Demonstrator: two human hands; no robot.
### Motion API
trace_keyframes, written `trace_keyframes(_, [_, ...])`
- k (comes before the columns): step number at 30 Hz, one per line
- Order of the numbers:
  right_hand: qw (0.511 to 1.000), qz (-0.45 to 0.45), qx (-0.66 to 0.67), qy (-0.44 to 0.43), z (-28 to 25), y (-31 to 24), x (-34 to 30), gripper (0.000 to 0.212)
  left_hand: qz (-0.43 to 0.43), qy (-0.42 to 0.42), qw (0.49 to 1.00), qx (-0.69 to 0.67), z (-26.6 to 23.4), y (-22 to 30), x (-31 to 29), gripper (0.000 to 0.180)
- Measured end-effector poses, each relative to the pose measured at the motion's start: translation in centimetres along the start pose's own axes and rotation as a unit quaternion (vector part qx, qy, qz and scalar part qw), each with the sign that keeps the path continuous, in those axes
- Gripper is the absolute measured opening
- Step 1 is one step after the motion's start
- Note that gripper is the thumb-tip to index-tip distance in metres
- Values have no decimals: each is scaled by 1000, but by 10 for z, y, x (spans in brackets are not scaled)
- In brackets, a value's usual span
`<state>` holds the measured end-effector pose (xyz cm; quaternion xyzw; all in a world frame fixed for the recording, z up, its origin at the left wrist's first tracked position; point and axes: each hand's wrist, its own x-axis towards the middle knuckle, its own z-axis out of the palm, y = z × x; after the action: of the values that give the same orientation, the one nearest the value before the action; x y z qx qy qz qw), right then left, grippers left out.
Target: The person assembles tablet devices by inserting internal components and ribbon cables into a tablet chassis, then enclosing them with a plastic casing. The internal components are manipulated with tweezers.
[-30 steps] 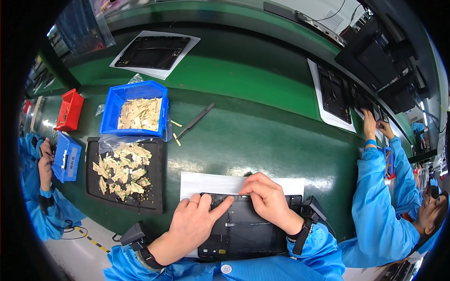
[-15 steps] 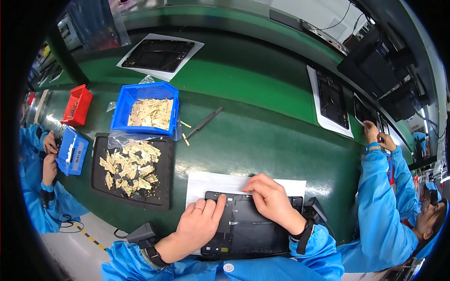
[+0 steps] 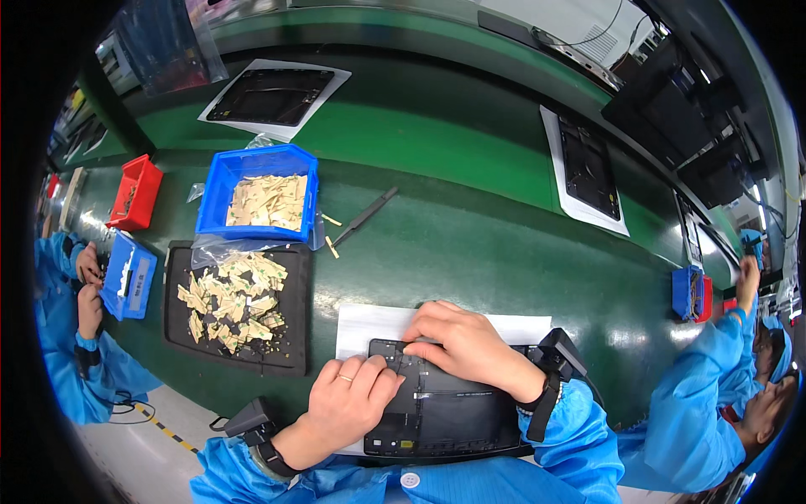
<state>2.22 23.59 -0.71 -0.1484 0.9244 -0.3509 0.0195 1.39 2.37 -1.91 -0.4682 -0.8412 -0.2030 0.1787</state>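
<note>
A black tablet back housing (image 3: 457, 424) lies on a white sheet (image 3: 357, 323) right in front of me. My left hand (image 3: 348, 399) rests over its left side with the fingers curled in; what they may hold is hidden. Above the housing's upper edge, my right hand (image 3: 466, 346) is bent in a pinch, the thumb pointing left near the upper left corner. Anything between that thumb and the fingers is too small or covered to make out.
A black tray (image 3: 302, 336) of peeled tan adhesive pieces lies left, with a blue bin (image 3: 315, 189) of tan strips behind it. Black tweezers (image 3: 367, 220) lie beside the bin. More housings (image 3: 273, 94) sit on sheets farther back. Co-workers' arms (image 3: 701, 361) show at both sides.
My left hand has drawn its straight index finger back into a curl. My right hand has shifted left along the upper edge. The co-worker on the right has reached away from a tablet housing.
</note>
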Motion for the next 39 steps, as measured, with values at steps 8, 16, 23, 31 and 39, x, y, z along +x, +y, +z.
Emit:
trace_keyframes(8, [998,42,-35,-45,-3,-4,8,13,49,14,999,-20,4,-1,3,22])
trace_keyframes(16, [994,49,-73,-71,-5,-11,12,13,89,-40,995,-36,6,-2,1,21])
trace_keyframes(23, [997,28,-75,-16,6,-9,0,13,121,-99,986,-65,-8,-12,14,19])
trace_keyframes(31, [969,-35,-221,108,8,-9,0,15,-129,-5,990,62,5,-25,34,25])
trace_keyframes(39, [974,-54,-168,142,-54,-58,-33,34,-258,18,831,-492,-33,4,43,29])
